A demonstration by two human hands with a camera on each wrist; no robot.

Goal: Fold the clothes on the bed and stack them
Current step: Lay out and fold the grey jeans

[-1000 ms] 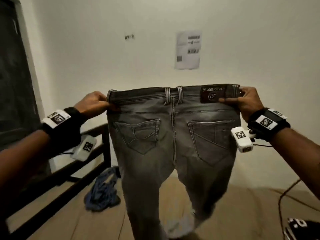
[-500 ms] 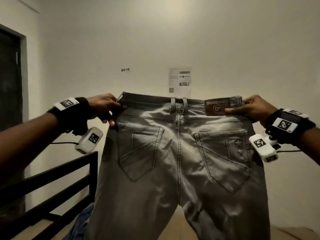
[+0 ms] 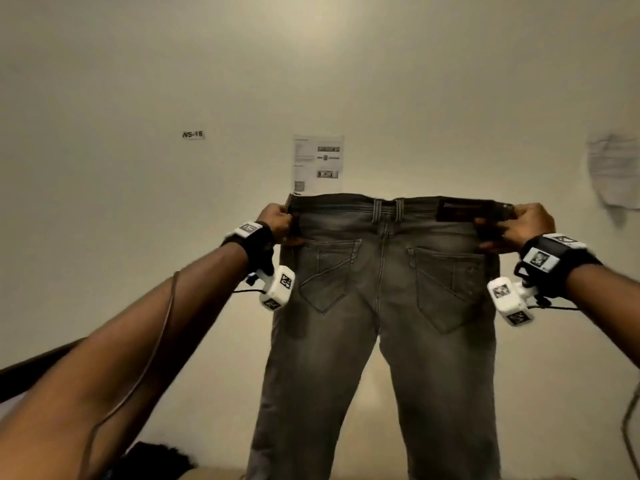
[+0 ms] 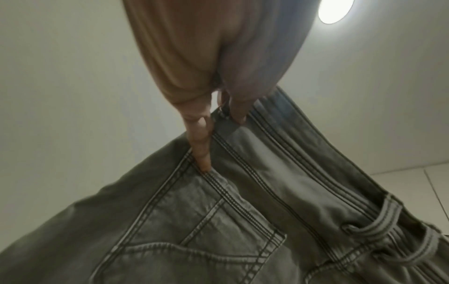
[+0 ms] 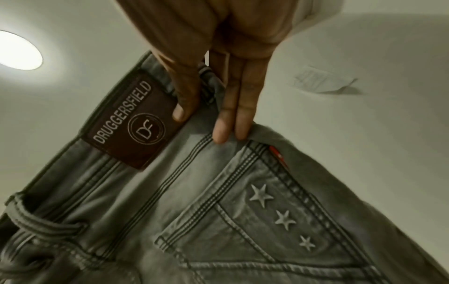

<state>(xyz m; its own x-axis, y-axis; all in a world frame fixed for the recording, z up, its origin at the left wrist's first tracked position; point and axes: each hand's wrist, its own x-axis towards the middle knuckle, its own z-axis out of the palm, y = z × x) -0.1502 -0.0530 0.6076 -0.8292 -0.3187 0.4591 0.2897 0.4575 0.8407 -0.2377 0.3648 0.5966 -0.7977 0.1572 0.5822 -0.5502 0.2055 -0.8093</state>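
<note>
Holding up 1 pr grey jeans (image 3: 381, 306) by waistband before wall: left hand (image 3: 278, 221) & right hand (image 3: 519, 225) pinching opposite ends, well apart. 2 back pockets, 3 stars. Patch (image 5: 126, 124) reading "DRUGGERSFIELD", "DF"; wall label (image 3: 193, 134) "NS-18".

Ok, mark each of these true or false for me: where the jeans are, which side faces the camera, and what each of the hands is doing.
1. Both hands hold the jeans by the waistband. True.
2. The jeans lie flat on the bed. False: they hang in the air.
3. The back pockets face the head camera. True.
4. The right hand hangs free. False: it grips beside the brown patch.
5. The left hand grips a leg hem. False: the waistband corner.
</note>
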